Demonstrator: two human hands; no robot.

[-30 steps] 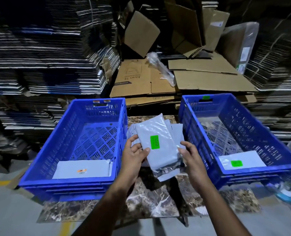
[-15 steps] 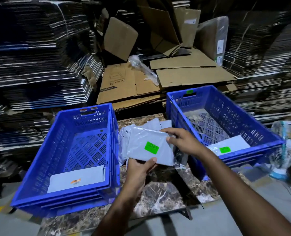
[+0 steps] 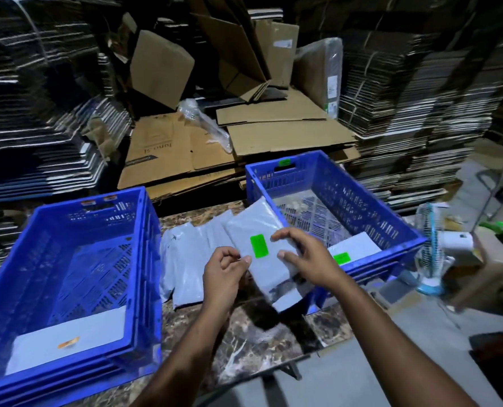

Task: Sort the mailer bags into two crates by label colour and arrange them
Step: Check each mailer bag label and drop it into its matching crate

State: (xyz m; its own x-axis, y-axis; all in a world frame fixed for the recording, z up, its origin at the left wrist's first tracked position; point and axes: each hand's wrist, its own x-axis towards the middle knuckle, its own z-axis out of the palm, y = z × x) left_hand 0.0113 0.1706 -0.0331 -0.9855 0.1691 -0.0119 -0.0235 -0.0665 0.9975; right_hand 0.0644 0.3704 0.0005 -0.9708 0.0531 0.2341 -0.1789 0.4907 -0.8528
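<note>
Head view: a grey mailer (image 3: 262,254) with a green label (image 3: 258,245) is held above the surface (image 3: 244,356), between the two crates and partly over the near-left corner of the right crate (image 3: 362,201). Right hand (image 3: 309,259) has its grip on the mailer's right edge, fingers curled over the top and thumb on the face. Left hand (image 3: 224,271) pinches the mailer's left edge between thumb and fingertips.

Step in hand, as judged: the label has been read and the mailer is bound for the right crate, which already holds a green-labelled bag (image 3: 353,251) and carries a green tag on its far rim. Left crate (image 3: 68,277) holds an orange-labelled bag (image 3: 68,342).

Unsorted bags (image 3: 191,254) lie on the surface between the crates.

Next move calls for carrying the mailer rightward over the crate wall and laying it flat, squared beside or upon the bag within.
</note>
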